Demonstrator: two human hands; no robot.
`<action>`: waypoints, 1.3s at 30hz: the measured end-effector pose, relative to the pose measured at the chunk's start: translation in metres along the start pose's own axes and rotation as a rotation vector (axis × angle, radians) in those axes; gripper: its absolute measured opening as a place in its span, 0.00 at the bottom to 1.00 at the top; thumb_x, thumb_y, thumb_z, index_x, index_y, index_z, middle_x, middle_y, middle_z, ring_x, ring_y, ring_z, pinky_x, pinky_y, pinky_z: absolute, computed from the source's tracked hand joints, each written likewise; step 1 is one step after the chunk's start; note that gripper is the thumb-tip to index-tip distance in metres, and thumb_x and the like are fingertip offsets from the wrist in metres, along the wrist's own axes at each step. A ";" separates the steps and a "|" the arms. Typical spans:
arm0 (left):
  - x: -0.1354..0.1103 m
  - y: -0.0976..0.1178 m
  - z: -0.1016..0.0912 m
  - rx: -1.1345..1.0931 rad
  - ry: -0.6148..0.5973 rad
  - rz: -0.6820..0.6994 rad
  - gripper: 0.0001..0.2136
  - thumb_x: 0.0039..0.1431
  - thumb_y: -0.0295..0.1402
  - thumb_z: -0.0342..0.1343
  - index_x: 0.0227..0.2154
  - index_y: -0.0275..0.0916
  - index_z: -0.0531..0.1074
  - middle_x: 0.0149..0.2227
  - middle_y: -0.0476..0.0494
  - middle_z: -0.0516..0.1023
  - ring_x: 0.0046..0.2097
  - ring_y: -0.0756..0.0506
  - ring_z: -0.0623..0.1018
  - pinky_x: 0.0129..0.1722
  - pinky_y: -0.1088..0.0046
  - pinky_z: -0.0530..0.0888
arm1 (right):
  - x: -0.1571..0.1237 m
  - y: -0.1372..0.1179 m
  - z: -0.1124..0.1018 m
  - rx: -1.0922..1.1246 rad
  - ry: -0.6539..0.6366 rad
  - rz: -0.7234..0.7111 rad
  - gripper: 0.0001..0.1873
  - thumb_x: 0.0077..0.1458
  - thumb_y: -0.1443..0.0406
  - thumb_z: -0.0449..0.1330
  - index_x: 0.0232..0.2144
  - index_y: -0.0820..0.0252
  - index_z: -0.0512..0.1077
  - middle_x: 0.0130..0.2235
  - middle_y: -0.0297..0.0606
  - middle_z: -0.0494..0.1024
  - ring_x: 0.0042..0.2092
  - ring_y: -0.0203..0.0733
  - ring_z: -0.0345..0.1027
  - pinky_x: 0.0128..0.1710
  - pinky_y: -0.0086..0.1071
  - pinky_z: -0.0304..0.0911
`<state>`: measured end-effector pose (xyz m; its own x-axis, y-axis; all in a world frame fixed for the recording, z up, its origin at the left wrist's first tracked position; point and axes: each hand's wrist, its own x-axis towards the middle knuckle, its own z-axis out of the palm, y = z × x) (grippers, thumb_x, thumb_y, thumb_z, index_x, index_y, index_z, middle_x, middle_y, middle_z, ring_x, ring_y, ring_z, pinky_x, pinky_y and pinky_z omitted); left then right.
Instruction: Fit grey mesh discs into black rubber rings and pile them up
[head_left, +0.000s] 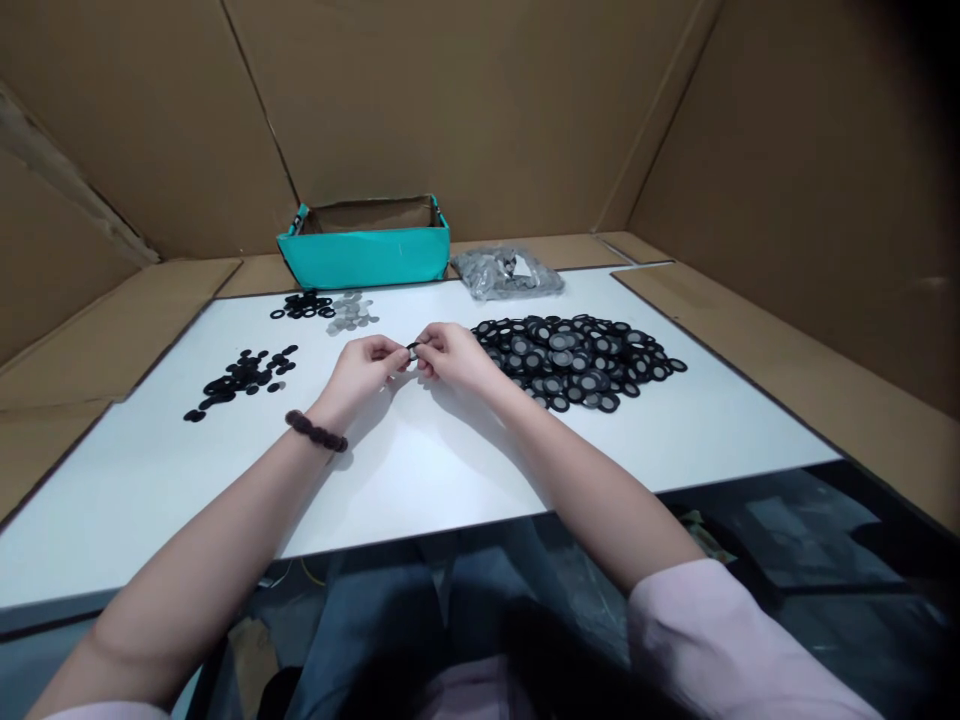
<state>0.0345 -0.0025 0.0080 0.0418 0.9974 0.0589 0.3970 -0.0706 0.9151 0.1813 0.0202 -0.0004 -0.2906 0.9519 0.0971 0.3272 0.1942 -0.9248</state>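
A white tabletop (420,480) walled in by cardboard fills the frame. At centre, the left hand (360,370) and right hand (454,355) pinch one small black ring (412,349) between fingertips, just above the surface. The ring could slip into the heaped pile of assembled rings (577,360) close at right. Open board lies nearer; a teal box (365,255) stands at upper centre.

A white table (420,480) carries a large heap of black rings with grey centres (577,360) at right, two small scatters of black rings (244,378) (304,305) at left, grey discs (351,312), a teal box (365,255) (open-topped) and a clear bag (506,272).
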 end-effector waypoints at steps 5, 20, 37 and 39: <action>-0.006 0.001 0.005 -0.181 0.014 -0.082 0.08 0.47 0.35 0.59 0.24 0.34 0.72 0.25 0.42 0.77 0.26 0.49 0.74 0.29 0.72 0.70 | 0.000 -0.004 0.006 0.282 -0.030 0.178 0.12 0.56 0.77 0.50 0.23 0.65 0.63 0.18 0.31 0.69 0.17 0.29 0.62 0.18 0.23 0.61; -0.001 -0.006 0.002 0.172 0.067 0.153 0.15 0.51 0.30 0.48 0.37 0.35 0.76 0.35 0.42 0.79 0.35 0.45 0.76 0.38 0.69 0.71 | -0.007 -0.017 0.002 0.432 -0.189 0.360 0.09 0.58 0.76 0.53 0.26 0.66 0.64 0.20 0.37 0.73 0.21 0.33 0.70 0.23 0.24 0.69; -0.004 0.003 -0.002 0.092 -0.027 0.018 0.08 0.48 0.34 0.55 0.21 0.36 0.72 0.19 0.47 0.72 0.24 0.48 0.70 0.28 0.71 0.66 | -0.008 -0.006 0.002 0.096 -0.069 0.154 0.09 0.53 0.75 0.55 0.23 0.64 0.65 0.17 0.31 0.71 0.19 0.30 0.65 0.20 0.21 0.63; -0.005 0.004 0.000 0.068 -0.033 0.006 0.08 0.49 0.34 0.55 0.21 0.35 0.72 0.20 0.46 0.73 0.25 0.48 0.71 0.29 0.71 0.67 | -0.007 -0.005 0.001 0.077 -0.028 0.136 0.08 0.52 0.75 0.56 0.23 0.64 0.66 0.18 0.31 0.71 0.19 0.30 0.65 0.21 0.21 0.63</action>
<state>0.0355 -0.0073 0.0112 0.0739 0.9960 0.0506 0.4576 -0.0789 0.8857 0.1807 0.0120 0.0033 -0.2739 0.9609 -0.0401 0.2952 0.0443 -0.9544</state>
